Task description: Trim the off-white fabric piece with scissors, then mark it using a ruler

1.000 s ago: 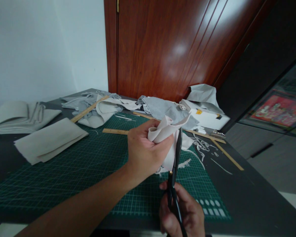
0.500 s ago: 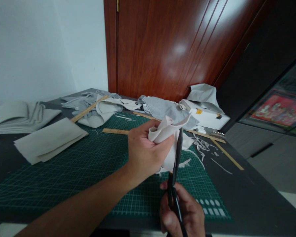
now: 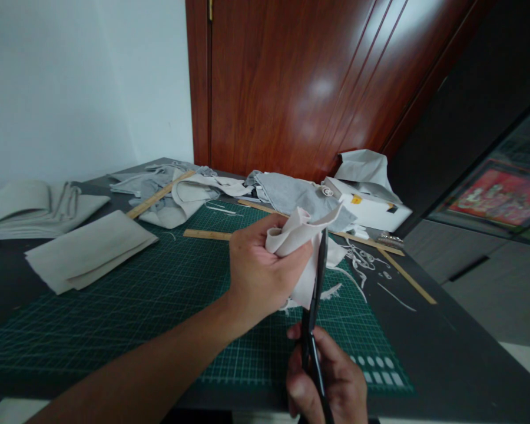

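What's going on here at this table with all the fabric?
A person is trimming cloth above a green cutting mat. The left hand grips a bunched piece of pale fabric, lifted off the mat. The right hand holds black scissors, blades up against the fabric's edge. Thin trimmed strips lie at the mat's far right. Folded fabric and a wooden ruler sit nearby on the dark table.

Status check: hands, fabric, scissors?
Left hand clutches bunched beige fabric. Right hand grips black scissors, blades upright along fabric edge. Scraps on green cutting mat.
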A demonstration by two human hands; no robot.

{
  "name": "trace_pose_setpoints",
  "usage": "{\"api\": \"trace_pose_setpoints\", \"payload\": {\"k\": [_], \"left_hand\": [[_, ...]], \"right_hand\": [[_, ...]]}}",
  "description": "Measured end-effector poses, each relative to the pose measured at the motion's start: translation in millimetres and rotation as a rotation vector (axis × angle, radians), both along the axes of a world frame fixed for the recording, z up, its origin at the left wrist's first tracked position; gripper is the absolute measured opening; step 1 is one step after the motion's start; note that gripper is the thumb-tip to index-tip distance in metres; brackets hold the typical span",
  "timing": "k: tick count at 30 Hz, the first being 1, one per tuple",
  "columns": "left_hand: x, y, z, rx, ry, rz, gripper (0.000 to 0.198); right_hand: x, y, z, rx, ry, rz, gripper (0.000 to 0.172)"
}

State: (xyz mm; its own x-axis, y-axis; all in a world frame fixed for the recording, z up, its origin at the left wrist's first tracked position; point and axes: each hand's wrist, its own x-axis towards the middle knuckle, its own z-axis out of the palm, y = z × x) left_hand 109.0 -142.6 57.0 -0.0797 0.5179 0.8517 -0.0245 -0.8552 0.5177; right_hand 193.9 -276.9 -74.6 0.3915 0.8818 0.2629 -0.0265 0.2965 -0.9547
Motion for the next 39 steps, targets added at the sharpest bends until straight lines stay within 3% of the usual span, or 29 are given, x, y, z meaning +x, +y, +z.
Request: {"api": "trace_pose_setpoints", "payload": {"k": [15,25,32,39], "left_hand": [[0.1,-1.8,1.2,-0.015,-0.006,-0.019,0.032],[0.4,0.0,-5.8,-0.163,-0.039,-0.055,0.019],[0.2,2.4,-6.7,-0.211,-0.044,-0.090,0.030],[-0.8,-0.6,-3.0,-0.206,-0.048,-0.070,0.033]], "right_hand": [[0.7,1.5,-2.6,0.017,-0.075,-0.030,0.049],[-6.5,0.0,13.0,-0.088,0.053,-0.084,0.055],[-4.6,-0.7,9.9,-0.066,0.186,-0.024,0.070],[-2.7,0.8,5.6,-0.025,0.128,0.043,0.068]]}}
